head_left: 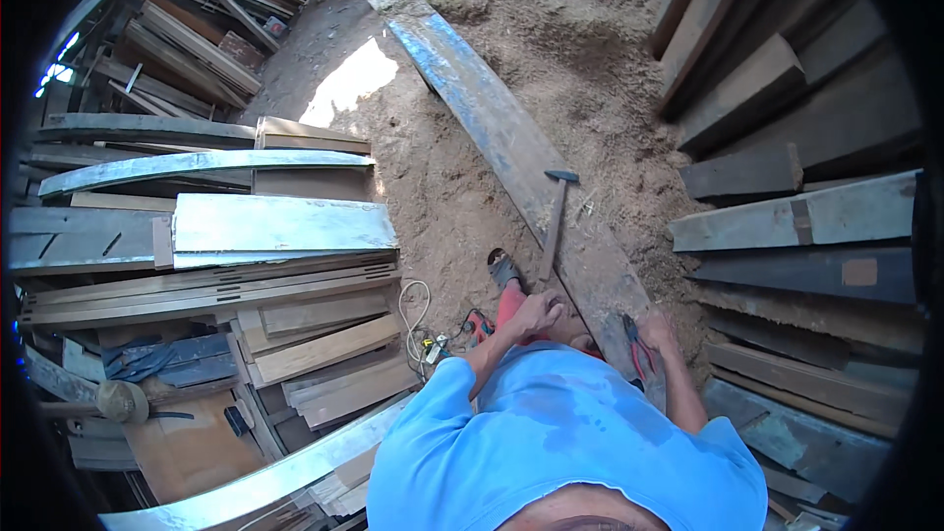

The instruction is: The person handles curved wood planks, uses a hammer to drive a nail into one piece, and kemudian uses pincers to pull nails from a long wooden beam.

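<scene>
My left hand is held over my lap, left of a long worn plank, with its fingers curled in; whatever they may hold is too small to make out. On the plank's right edge rests my right hand, close beside pliers with red handles. Its fingers are partly hidden, and I cannot tell whether they grip the pliers. Farther up the plank lies a hammer with a dark head and a long handle pointing toward me.
Stacked boards crowd the left side, and thick timbers line the right. Sawdust covers the ground around the plank. A pale cord and a red power tool lie left of my legs.
</scene>
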Action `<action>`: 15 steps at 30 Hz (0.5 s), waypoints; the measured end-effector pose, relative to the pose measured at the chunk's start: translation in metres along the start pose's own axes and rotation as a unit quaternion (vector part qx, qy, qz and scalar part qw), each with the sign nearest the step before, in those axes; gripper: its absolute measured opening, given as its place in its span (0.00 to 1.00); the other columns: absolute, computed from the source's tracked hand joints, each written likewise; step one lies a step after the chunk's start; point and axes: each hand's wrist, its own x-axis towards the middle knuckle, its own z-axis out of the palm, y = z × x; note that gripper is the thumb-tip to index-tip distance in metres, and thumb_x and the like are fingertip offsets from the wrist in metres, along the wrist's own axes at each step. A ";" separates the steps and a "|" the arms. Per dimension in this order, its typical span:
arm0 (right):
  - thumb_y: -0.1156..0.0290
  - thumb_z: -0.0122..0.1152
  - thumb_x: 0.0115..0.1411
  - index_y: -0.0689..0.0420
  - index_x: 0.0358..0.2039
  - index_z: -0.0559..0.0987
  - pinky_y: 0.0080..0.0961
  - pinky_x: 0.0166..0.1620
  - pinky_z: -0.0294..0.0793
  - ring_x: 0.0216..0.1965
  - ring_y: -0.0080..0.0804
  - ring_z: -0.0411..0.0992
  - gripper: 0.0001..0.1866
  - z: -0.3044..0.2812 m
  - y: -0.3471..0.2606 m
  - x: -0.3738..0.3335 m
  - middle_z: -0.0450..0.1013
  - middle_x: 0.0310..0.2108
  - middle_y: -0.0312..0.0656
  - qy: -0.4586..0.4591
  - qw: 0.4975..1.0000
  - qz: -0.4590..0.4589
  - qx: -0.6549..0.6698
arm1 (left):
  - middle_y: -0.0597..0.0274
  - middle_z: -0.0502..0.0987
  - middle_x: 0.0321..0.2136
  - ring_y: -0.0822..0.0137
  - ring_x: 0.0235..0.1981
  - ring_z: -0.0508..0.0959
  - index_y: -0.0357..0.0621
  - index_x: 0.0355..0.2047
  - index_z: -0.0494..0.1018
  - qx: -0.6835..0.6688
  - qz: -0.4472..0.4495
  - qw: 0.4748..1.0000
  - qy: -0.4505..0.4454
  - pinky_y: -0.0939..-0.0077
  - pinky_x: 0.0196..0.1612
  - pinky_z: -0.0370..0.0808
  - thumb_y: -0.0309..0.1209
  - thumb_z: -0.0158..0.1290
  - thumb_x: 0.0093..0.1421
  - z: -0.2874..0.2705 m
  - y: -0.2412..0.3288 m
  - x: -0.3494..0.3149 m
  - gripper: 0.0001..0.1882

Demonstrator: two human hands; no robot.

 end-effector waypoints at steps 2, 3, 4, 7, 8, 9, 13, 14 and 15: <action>0.58 0.60 0.56 0.63 0.53 0.74 0.47 0.56 0.70 0.53 0.58 0.71 0.28 -0.018 -0.044 0.023 0.73 0.48 0.61 0.047 0.997 -0.052 0.011 | 0.44 0.80 0.40 0.49 0.41 0.82 0.34 0.51 0.72 0.038 -0.020 0.997 0.057 0.60 0.45 0.78 0.39 0.49 0.61 -0.012 -0.066 -0.016 0.23; 0.59 0.60 0.57 0.63 0.52 0.74 0.47 0.56 0.70 0.53 0.57 0.71 0.26 -0.025 -0.067 0.035 0.73 0.49 0.62 0.073 0.994 -0.080 0.015 | 0.43 0.80 0.41 0.49 0.43 0.81 0.34 0.52 0.71 0.040 -0.048 0.997 0.036 0.60 0.47 0.77 0.38 0.49 0.61 -0.025 -0.078 -0.020 0.24; 0.61 0.60 0.57 0.63 0.51 0.75 0.47 0.56 0.69 0.53 0.57 0.71 0.25 -0.032 -0.094 0.046 0.72 0.49 0.62 0.098 0.989 -0.107 0.019 | 0.42 0.80 0.42 0.49 0.45 0.81 0.34 0.53 0.70 0.045 -0.077 0.996 0.014 0.60 0.49 0.77 0.38 0.49 0.61 -0.042 -0.087 -0.024 0.25; 0.62 0.60 0.57 0.63 0.50 0.75 0.48 0.55 0.70 0.52 0.56 0.71 0.23 -0.040 -0.173 0.082 0.71 0.50 0.62 0.150 0.977 -0.151 -0.028 | 0.36 0.77 0.43 0.43 0.46 0.79 0.31 0.53 0.68 0.025 -0.070 0.997 0.011 0.59 0.48 0.77 0.32 0.50 0.58 -0.084 -0.126 -0.039 0.24; 0.62 0.60 0.57 0.64 0.49 0.75 0.48 0.55 0.70 0.52 0.56 0.71 0.23 -0.040 -0.208 0.097 0.71 0.51 0.62 0.163 0.972 -0.165 -0.051 | 0.36 0.77 0.44 0.43 0.46 0.78 0.31 0.55 0.66 0.026 -0.088 0.996 0.001 0.58 0.49 0.76 0.34 0.50 0.58 -0.099 -0.143 -0.043 0.26; 0.61 0.59 0.57 0.64 0.49 0.76 0.47 0.55 0.70 0.52 0.56 0.71 0.23 -0.043 -0.242 0.112 0.71 0.51 0.62 0.141 0.977 -0.151 -0.055 | 0.36 0.77 0.45 0.44 0.48 0.78 0.32 0.57 0.65 0.015 -0.121 0.992 -0.035 0.58 0.51 0.75 0.35 0.48 0.60 -0.120 -0.149 -0.043 0.27; 0.59 0.59 0.56 0.63 0.50 0.76 0.44 0.56 0.70 0.54 0.55 0.71 0.26 -0.031 -0.342 0.137 0.72 0.51 0.61 0.004 0.990 -0.112 -0.082 | 0.37 0.77 0.46 0.47 0.49 0.78 0.33 0.59 0.64 -0.040 -0.133 0.990 -0.006 0.60 0.54 0.74 0.37 0.48 0.62 -0.207 -0.177 -0.061 0.28; 0.57 0.58 0.57 0.63 0.52 0.75 0.43 0.57 0.70 0.55 0.54 0.71 0.28 -0.026 -0.367 0.138 0.72 0.53 0.60 -0.031 0.987 -0.139 -0.074 | 0.37 0.77 0.47 0.48 0.50 0.78 0.34 0.60 0.64 -0.053 -0.136 0.989 0.010 0.61 0.54 0.74 0.37 0.48 0.63 -0.244 -0.182 -0.062 0.28; 0.54 0.58 0.58 0.63 0.54 0.74 0.42 0.58 0.68 0.57 0.53 0.69 0.30 0.003 -0.373 0.160 0.70 0.54 0.60 -0.065 0.968 -0.241 -0.035 | 0.38 0.77 0.47 0.48 0.49 0.78 0.34 0.60 0.64 -0.066 -0.151 0.985 0.053 0.61 0.54 0.74 0.38 0.49 0.63 -0.275 -0.192 -0.066 0.28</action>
